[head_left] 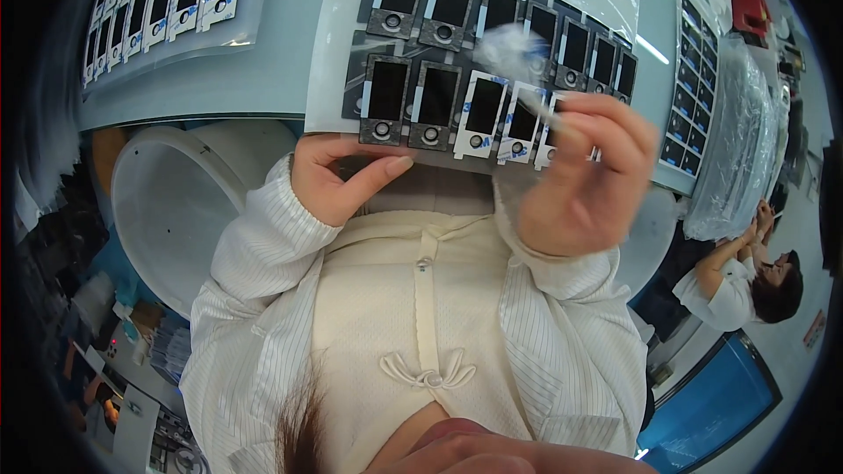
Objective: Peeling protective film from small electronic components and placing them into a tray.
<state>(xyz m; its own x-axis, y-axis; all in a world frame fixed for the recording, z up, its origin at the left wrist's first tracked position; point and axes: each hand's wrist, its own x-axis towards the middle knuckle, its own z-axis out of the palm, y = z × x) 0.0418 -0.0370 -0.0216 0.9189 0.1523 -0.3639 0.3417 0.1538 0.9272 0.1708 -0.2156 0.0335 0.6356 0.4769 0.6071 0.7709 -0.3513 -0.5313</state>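
My right hand (588,175) is raised over the front right of a sheet of small panels, thumb and fingers pinched on a crumpled whitish film (514,53). Motion blurs the film, which shows some blue. Under it lie rows of dark rectangular panels, each with a round ring. A grey-framed panel (385,98) stands in the front row at left. To its right, a white-framed panel (480,114) has blue marks; my right hand partly hides others. My left hand (338,180) is at the sheet's front edge, thumb stretched out, its other fingers partly hidden by that edge.
Another sheet of white-framed panels (176,4) lies at far left. A rack of dark panels (689,88) and clear plastic wrap (733,132) are at right. A white bin (167,211) stands below the table's edge. Another person (742,276) works at far right.
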